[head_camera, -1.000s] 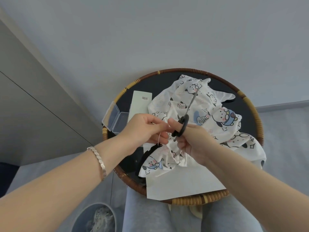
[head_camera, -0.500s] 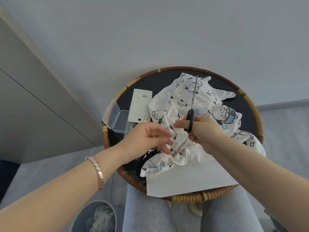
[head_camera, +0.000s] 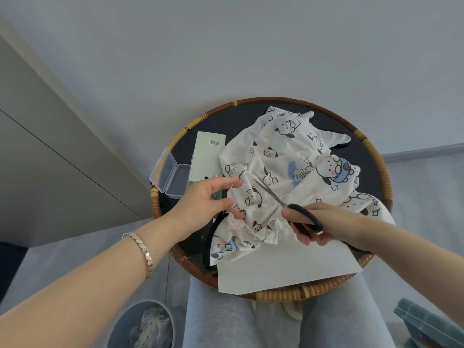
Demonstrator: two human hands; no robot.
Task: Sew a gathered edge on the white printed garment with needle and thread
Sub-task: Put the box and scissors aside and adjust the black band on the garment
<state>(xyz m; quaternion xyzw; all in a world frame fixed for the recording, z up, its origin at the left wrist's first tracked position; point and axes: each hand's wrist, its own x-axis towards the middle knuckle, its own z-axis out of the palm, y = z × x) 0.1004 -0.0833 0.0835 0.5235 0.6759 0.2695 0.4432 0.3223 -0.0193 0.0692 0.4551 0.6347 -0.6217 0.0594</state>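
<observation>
The white printed garment [head_camera: 283, 172] lies crumpled on a round rattan tray [head_camera: 281, 294] over my lap. Its gathered edge [head_camera: 236, 223] is bunched at the front left. My left hand [head_camera: 206, 200] hovers at the garment's left side, fingers loosely spread, with a short white thread [head_camera: 231, 189] pinched near its fingertips. I cannot make out a needle. My right hand [head_camera: 316, 227] grips black-handled scissors [head_camera: 303, 217]. Their blades lie across the cloth and point up-left toward the left hand.
An open clear plastic box [head_camera: 170, 177] and a white barcoded card [head_camera: 207, 156] lie at the tray's left. A white paper sheet [head_camera: 288, 270] covers the front. A black band [head_camera: 210, 237] lies under the edge. A grey bin [head_camera: 143, 325] stands on the floor at lower left.
My right hand has swung the scissors from upright to flat, moving down and right. My left hand has moved apart from it and spread its fingers.
</observation>
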